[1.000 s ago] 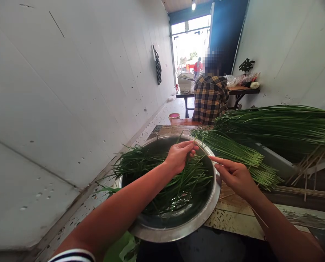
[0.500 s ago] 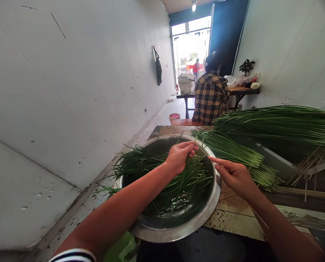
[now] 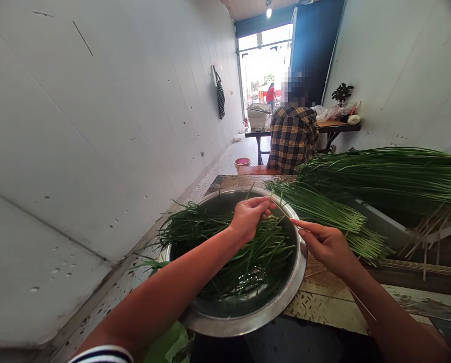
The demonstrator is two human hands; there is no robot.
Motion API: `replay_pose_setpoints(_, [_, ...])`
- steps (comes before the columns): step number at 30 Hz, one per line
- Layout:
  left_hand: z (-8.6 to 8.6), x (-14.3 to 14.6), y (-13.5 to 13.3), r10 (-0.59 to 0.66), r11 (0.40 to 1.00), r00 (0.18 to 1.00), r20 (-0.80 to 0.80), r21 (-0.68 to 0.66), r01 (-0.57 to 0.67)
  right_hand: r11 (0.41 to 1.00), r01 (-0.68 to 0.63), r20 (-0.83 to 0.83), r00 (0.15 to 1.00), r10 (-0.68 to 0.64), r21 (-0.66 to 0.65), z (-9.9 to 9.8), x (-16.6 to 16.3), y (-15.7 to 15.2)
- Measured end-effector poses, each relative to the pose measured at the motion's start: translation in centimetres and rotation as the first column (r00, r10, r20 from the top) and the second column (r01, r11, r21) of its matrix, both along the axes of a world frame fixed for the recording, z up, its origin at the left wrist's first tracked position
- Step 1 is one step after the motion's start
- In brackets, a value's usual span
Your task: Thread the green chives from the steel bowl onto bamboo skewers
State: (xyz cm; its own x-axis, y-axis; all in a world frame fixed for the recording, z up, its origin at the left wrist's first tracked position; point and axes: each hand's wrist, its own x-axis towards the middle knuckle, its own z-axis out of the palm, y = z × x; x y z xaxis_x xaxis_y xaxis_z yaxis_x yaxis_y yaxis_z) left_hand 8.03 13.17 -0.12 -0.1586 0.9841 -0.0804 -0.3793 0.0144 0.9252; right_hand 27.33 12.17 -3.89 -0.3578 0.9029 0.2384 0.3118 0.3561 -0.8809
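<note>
My left hand (image 3: pixel 249 217) hovers over a large steel bowl (image 3: pixel 286 295) and pinches the top of a thin green chive stalk (image 3: pixel 274 209). My right hand (image 3: pixel 326 244) is at the bowl's right rim, fingers closed on the lower end of the same stalk. Loose green chive leaves (image 3: pixel 225 242) fill the bowl and spill over its left rim. A trimmed bundle of chives (image 3: pixel 324 209) lies on the table just right of my hands.
A bigger heap of long chives (image 3: pixel 392 176) rests on a white tray (image 3: pixel 384 222) at the right. A person in a plaid shirt (image 3: pixel 291 136) sits ahead, back turned, near a table (image 3: pixel 335 126). White walls close in on both sides.
</note>
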Motion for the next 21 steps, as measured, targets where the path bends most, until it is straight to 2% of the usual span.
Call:
replay_pose_setpoints(10, [0.0, -0.1, 0.0, -0.038, 0.999, 0.997, 0.060, -0.024, 0.040, 1.000, 0.009, -0.012, 1.000, -0.009, -0.023, 0.0, 0.0, 0.0])
replay_pose_setpoints(14, [-0.1, -0.3, 0.2, -0.054, 0.998, 0.998, 0.029, -0.005, 0.055, 1.000, 0.003, -0.009, 1.000, -0.003, -0.027, 0.3, -0.1, 0.0])
replay_pose_setpoints(18, [-0.9, 0.1, 0.0, -0.134, 0.989, 0.983, -0.128, 0.046, 0.141, 0.998, -0.005, -0.040, 0.999, 0.003, -0.055, 0.3, -0.3, 0.0])
replay_pose_setpoints(21, [-1.4, 1.0, -0.9, -0.249, 0.960, 0.904, -0.347, 0.037, 0.279, 0.994, -0.032, -0.088, 0.996, 0.023, -0.105, -0.1, -0.4, 0.2])
